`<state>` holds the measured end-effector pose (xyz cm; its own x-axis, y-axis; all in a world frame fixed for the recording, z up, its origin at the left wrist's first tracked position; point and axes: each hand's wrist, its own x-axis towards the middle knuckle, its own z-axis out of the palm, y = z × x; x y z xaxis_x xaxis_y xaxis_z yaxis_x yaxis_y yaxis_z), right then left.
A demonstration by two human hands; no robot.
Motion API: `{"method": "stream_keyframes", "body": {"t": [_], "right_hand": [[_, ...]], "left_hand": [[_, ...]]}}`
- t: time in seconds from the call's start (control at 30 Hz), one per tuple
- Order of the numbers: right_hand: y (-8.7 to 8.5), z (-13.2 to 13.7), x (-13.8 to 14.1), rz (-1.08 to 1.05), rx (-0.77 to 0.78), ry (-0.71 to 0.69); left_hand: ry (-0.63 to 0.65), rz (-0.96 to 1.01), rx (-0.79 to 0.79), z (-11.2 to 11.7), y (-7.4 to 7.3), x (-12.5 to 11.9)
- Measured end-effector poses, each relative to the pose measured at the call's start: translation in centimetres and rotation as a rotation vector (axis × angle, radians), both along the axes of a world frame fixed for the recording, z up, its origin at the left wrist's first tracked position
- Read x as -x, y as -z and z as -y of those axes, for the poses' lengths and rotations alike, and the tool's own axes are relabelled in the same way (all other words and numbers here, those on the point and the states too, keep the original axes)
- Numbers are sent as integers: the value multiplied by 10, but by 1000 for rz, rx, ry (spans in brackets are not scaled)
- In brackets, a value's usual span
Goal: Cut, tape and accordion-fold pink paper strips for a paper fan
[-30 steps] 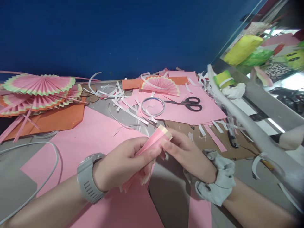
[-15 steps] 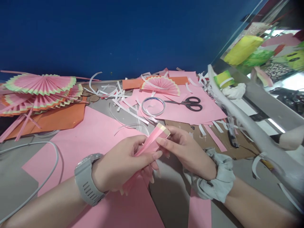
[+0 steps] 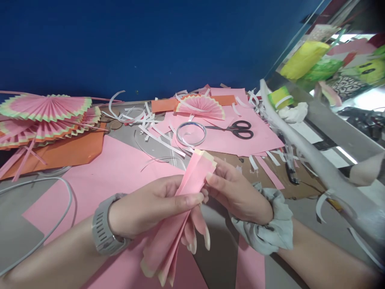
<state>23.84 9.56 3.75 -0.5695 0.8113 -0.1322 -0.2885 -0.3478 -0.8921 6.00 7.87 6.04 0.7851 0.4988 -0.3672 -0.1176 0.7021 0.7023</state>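
Note:
Between my hands is a pleated strip of pink paper [image 3: 168, 237] with pale yellow ends, its folds spread at the lower end. My left hand [image 3: 159, 202], with a grey watch on the wrist, grips it around the middle, thumb on top and fingers beneath. Near the upper end my right hand [image 3: 236, 190] pinches the right edge of the folds with thumb and fingers; a grey-green scrunchie [image 3: 267, 224] circles that wrist. Beneath them, a large pink sheet [image 3: 120, 172] lies on the table.
Pink-and-yellow pleated paper fans [image 3: 48, 110] are stacked at the left on orange paper [image 3: 75, 152]. Black-handled scissors [image 3: 240, 129] and a tape roll [image 3: 191, 143] lie on pink paper beyond my hands. White paper scraps, a cutter [image 3: 291, 172] and a grey cable [image 3: 67, 204] surround them.
The pleated strip has been turned so more of its broad pink face shows, and its lower end now hangs in view below my left hand. Both hands still hold it.

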Motion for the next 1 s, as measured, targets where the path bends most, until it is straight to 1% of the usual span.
{"method": "stream_keyframes", "body": {"t": [0.07, 0.17, 0.23, 0.3, 0.47, 0.63, 0.77, 0.9, 1.0], "right_hand": [[-1, 0, 0, -37, -29, -27], [0, 0, -3, -43, -66, -25], [1, 0, -4, -34, -76, -7], [2, 1, -5, -42, -85, -1], [4, 3, -4, -71, -62, 30], [2, 2, -2, -62, -56, 48], [-1, 2, 2, 34, -58, 89], [-4, 4, 4, 230, -160, 97], [-4, 3, 4, 279, -169, 86]], "left_hand": [[-15, 68, 75, 2, 3, 1], [-83, 131, 202, 5, 7, 1], [-112, 133, 227, 6, 8, -1], [-107, 101, 197, 7, 7, -4], [-71, -58, 80, 9, 4, -11], [-163, -201, -96, 12, 3, -14], [-156, -311, -160, 11, 1, -13], [-165, -411, -276, 10, 0, -12], [-199, -471, -302, 10, 2, -11]]}}
